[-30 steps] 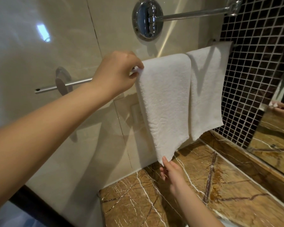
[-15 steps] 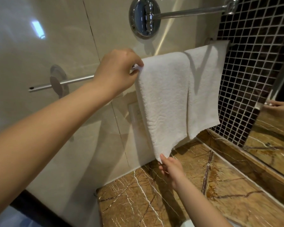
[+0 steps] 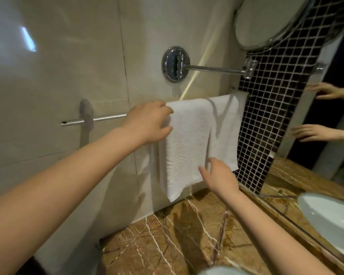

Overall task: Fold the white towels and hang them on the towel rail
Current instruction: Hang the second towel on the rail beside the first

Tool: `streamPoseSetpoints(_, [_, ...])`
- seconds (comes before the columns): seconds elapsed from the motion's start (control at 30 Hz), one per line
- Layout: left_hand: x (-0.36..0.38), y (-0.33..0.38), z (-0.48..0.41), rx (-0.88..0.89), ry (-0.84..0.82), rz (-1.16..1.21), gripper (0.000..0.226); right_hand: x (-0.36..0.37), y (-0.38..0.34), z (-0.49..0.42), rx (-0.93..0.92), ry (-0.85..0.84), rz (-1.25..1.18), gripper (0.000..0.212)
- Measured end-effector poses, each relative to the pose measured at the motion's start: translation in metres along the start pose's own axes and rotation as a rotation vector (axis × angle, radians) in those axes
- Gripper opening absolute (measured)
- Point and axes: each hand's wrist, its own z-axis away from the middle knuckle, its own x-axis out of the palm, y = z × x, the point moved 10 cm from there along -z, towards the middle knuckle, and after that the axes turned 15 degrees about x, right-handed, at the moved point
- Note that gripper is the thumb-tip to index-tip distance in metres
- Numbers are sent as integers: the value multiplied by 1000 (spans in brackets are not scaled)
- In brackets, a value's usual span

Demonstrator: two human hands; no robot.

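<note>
Towels (image 3: 187, 143), both white, hang folded side by side on the rail (image 3: 105, 117) at the far wall. Nearest lies the brown marble counter (image 3: 167, 245), with a white basin (image 3: 326, 217) to the right. Above it the right hand (image 3: 219, 176) is spread in front of the left towel's (image 3: 179, 171) lower right edge; whether it touches is unclear. Farther, the left hand (image 3: 147, 124) rests with loose fingers on that towel's top left corner. The right towel (image 3: 224, 124) hangs just beside it, slightly overlapped.
</note>
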Motion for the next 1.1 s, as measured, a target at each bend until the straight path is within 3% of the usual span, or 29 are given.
streamPoseSetpoints(0.1, [-16,2,4,-22,-45,10,53,-61,-33,7,-58,108,76,57])
streamPoseSetpoints(0.23, [-47,5,13,-40,20,64,50,-135,-81,23,-165,224,107,57])
streamPoseSetpoints(0.4, [-64,6,32,-90,32,104,46,-174,-111,47,-235,286,162,56])
streamPoseSetpoints(0.57, [-81,8,40,-113,28,91,49,-176,-108,56,-184,253,216,57])
streamPoseSetpoints(0.73, [-98,28,37,-85,78,90,51,-199,-108,74,-195,388,211,50])
streamPoseSetpoints(0.87, [-102,50,27,-38,113,131,50,-206,-94,87,-200,379,216,52])
streamPoseSetpoints(1.1, [-101,89,6,103,159,181,50,-237,-39,92,-15,412,269,57])
